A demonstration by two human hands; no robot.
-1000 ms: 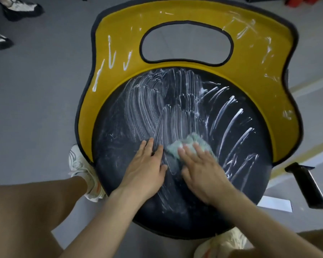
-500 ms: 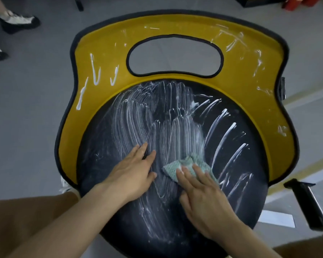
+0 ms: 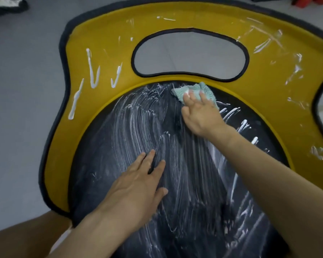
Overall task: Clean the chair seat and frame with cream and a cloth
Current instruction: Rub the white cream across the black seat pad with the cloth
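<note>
Seat (image 3: 194,192): black, smooth, leather-like, faint sheen; streaked with white cream (image 3: 131,118), wet and ridged.
Frame (image 3: 104,34), round the seat's back and sides: yellow, smooth, glossy, plastic-like; thinner cream smears.
Edging (image 3: 42,170), on the frame's rim outside the seat: dark, matt, fabric-like.
Cloth (image 3: 203,90), at the seat's back edge: pale green, soft, ribbed weave.
Floor (image 3: 22,90), beneath the seat: grey, matt.

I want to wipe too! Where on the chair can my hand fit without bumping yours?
The round black seat is free between the left hand and the yellow frame. The frame's two sides, streaked with white cream, are free too. It's crowded at the seat's far edge, where the right hand presses the teal cloth.
</note>
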